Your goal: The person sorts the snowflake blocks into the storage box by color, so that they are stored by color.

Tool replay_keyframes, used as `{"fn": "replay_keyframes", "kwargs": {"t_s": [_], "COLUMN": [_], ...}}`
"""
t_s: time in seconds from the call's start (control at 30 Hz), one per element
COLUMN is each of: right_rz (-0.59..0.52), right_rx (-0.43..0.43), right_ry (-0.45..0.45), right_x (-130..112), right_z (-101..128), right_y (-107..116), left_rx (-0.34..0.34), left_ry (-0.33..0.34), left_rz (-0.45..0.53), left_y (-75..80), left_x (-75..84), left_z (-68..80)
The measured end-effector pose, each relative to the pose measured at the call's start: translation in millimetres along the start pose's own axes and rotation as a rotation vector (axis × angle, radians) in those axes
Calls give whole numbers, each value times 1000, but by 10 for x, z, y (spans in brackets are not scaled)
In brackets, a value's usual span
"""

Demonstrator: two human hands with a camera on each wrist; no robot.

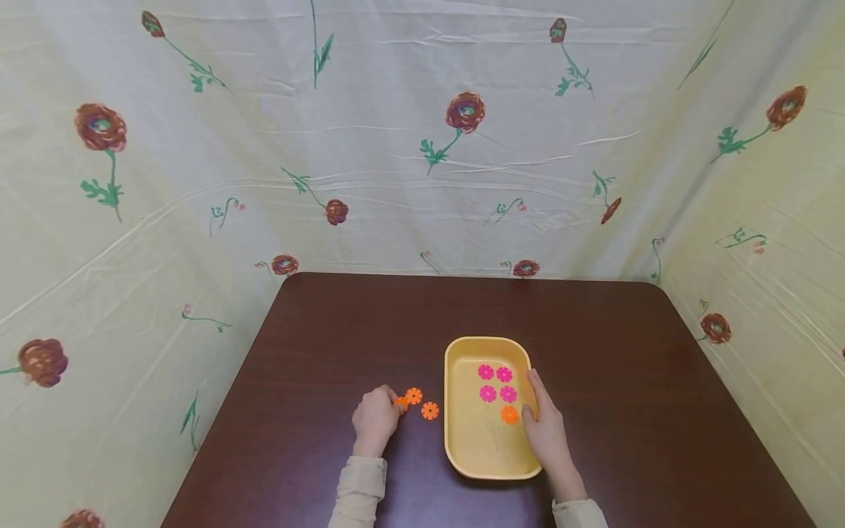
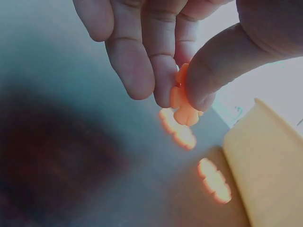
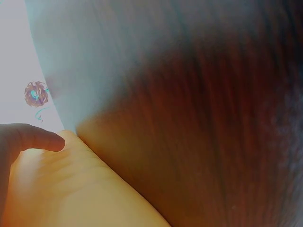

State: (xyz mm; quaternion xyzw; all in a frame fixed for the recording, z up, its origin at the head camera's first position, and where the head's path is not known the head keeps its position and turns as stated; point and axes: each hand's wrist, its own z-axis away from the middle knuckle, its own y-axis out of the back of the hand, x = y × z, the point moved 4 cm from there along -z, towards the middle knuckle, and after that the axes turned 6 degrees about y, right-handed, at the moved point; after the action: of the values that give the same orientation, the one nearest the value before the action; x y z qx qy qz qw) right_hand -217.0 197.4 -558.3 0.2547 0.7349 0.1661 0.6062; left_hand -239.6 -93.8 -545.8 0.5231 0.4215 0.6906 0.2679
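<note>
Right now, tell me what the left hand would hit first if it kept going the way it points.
Probably the nearer loose orange disc just ahead of the left hand, which pinches another orange disc; beyond lies the yellow tray.

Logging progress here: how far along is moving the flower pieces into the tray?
Done: four pink flower pieces and one orange piece lie in the yellow tray. In hand: the left hand pinches an orange flower piece; the right hand holds the tray's rim. Left: two orange pieces on the table.
</note>
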Motion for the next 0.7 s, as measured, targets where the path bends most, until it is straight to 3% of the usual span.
{"fn": "replay_keyframes", "kwargs": {"t_s": [0.37,0.7], "right_rz": [5,3], "right_rx": [26,7], "right_ry": [30,18], "right_x": [-22,-10], "right_z": [11,-2], "right_y": [13,9], "left_rx": [5,12], "left_ry": [-34,-78], "left_rz": [3,15], "left_y": [144,154], "left_x": [258,516], "left_z": [-63,-64]}}
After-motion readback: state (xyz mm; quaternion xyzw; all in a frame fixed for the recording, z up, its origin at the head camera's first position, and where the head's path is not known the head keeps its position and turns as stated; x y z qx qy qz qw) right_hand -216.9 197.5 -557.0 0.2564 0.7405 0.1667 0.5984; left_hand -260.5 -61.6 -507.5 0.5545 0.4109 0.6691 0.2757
